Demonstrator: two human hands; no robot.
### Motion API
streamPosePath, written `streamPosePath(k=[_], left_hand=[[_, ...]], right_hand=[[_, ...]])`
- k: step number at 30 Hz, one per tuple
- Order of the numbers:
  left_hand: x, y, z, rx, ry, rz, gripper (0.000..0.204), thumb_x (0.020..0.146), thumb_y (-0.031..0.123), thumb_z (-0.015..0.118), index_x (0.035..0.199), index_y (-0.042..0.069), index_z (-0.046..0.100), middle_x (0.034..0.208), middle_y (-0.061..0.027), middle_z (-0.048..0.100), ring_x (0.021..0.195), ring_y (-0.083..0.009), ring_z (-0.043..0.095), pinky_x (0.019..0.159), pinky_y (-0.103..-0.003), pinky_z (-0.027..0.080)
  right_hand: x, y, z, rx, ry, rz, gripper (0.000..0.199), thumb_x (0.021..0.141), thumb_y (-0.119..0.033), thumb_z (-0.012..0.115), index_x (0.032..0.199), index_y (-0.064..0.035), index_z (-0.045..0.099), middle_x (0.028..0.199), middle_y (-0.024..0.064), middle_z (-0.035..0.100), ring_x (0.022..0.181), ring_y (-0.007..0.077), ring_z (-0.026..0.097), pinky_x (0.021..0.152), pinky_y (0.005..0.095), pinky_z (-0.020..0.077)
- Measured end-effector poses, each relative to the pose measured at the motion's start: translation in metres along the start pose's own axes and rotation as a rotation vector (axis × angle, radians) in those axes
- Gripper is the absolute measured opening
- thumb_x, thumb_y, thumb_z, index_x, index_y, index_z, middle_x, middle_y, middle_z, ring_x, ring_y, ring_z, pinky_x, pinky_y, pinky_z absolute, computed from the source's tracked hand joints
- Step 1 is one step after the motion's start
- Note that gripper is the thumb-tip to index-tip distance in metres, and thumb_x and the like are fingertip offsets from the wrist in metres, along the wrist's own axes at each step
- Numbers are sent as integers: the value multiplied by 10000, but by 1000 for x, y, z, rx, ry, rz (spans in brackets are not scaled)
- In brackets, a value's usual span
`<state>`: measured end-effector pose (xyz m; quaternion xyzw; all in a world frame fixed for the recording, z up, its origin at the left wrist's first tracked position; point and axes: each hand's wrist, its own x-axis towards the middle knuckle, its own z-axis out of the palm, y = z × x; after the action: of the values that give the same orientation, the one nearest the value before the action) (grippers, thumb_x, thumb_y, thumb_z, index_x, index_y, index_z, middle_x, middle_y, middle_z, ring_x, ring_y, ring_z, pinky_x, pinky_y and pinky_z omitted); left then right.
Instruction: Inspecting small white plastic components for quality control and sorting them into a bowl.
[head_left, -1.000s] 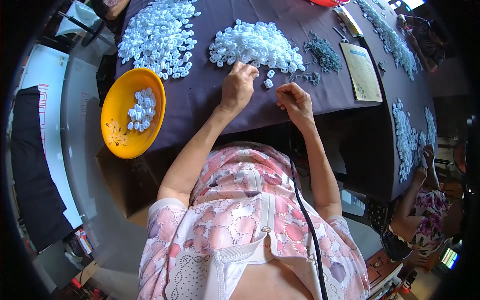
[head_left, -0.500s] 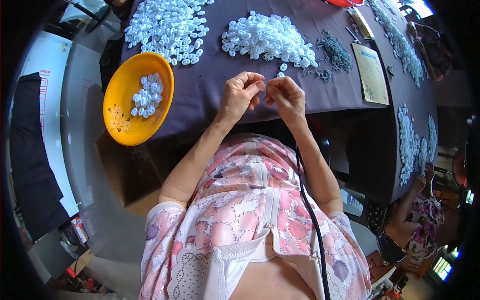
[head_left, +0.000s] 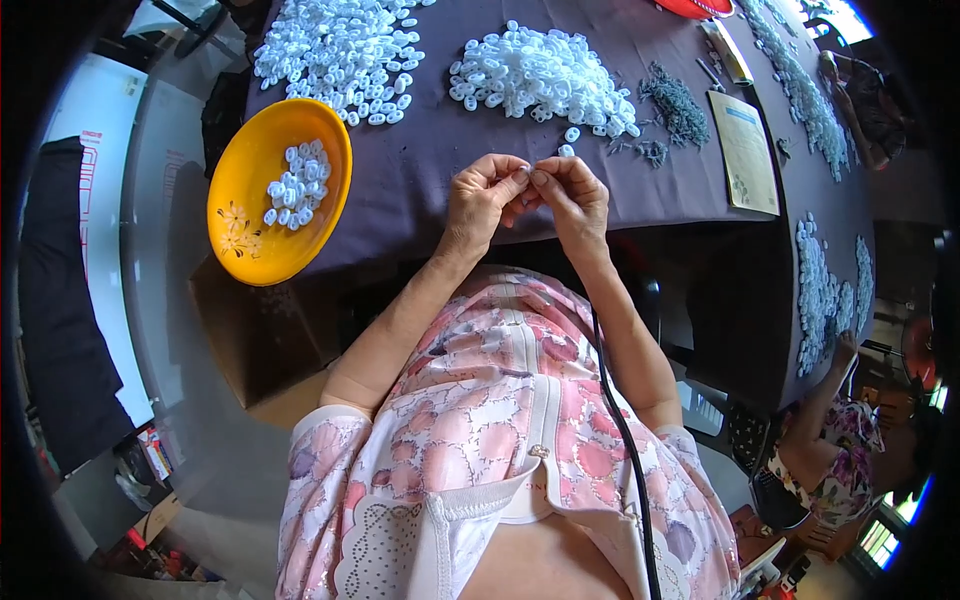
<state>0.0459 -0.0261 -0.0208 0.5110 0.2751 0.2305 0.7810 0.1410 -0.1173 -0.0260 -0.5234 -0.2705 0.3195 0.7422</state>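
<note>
Fitting a small white piece at the table edge

The left hand (head_left: 482, 198) and right hand (head_left: 572, 196) meet fingertip to fingertip, pinching a small white plastic piece (head_left: 524, 177) above the purple cloth (head_left: 420, 180); seemingly mid-assembly, it next calls for a steady press.

Small white plastic piece (head_left: 522, 177): was pinched between fingertips of both hands, held above the dark table edge; details indistinct.
</note>
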Motion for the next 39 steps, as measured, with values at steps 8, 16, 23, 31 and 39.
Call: streamPosePath(k=[8,16,23,31,39], left_hand=[[-3,5,-1,179,-6,63,88,886,135,563,884,56,601,681,2,599,533,-47,532,439,-173,398],[-1,-1,-4,493,18,336,70,867,97,580,873,35,611,700,14,593,539,-43,495,476,-194,410],[1,5,-6,720,10,524,60,841,63,587,857,7,601,711,-38,602,552,-78,520,498,-231,423],[1,3,-6,609,-31,415,74,864,91,573,873,25,604,682,-10,592,514,-56,505,441,-208,407],[-4,8,-3,538,-36,292,98,884,96,545,897,19,604,688,-10,594,495,-52,518,410,-202,420]], right_hand=[[0,-2,-2,-48,-39,33,36,870,-16,563,901,-1,551,756,40,617,662,96,616,590,215,508],[0,-3,-5,-108,-75,51,18,873,6,540,887,2,530,745,45,607,664,106,619,570,224,514],[1,-5,-10,-322,-117,9,34,882,11,522,911,8,537,760,57,605,679,109,606,581,225,499],[0,-7,-8,-377,-116,-5,24,884,8,517,897,5,536,749,50,607,664,101,604,574,221,497],[0,-7,-9,-379,-104,-34,19,872,25,518,882,11,525,731,60,606,655,108,614,548,233,503]])
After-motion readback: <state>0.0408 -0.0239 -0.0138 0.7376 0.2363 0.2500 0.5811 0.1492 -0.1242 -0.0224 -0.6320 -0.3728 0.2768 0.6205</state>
